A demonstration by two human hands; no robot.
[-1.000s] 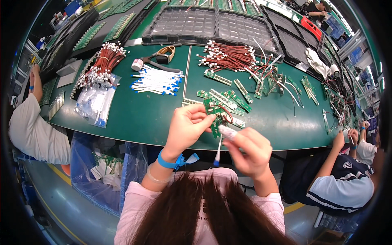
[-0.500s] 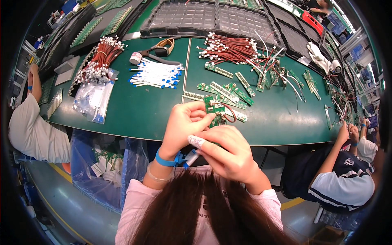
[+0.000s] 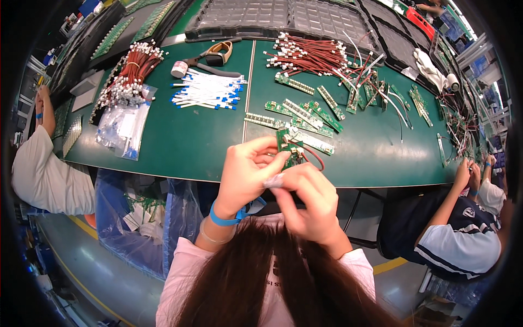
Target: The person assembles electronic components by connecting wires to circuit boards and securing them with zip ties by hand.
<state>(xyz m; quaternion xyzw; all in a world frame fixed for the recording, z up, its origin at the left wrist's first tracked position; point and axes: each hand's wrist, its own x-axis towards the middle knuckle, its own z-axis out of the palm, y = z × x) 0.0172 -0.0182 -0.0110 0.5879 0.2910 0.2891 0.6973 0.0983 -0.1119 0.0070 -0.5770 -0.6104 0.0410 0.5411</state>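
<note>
Over the front of the green workbench, my left hand [image 3: 246,168] pinches a small green circuit board [image 3: 284,140] between thumb and fingers. A short red-and-black wire [image 3: 316,156] loops off the board's right side. My right hand [image 3: 311,199] is closed right against the left thumb, just under the board. One of its fingertips has a white wrap [image 3: 273,181]. Whatever its fingers hold is hidden. Beyond the hands lie several green boards [image 3: 305,113] in a loose pile. A blue wrist strap [image 3: 222,216] circles my left wrist.
White flat cables with blue ends [image 3: 208,90] lie left of centre, near cutters [image 3: 204,68] and a small jar [image 3: 179,68]. Red wire bundles [image 3: 308,54] lie farther back, before black trays [image 3: 245,22]. A lined blue bin [image 3: 136,229] stands below. Co-workers sit at both sides.
My right hand has shifted slightly, its wrapped fingertip coming up against the left thumb. A white flat cable end with a blue tip, seen below the hands before, no longer shows.
</note>
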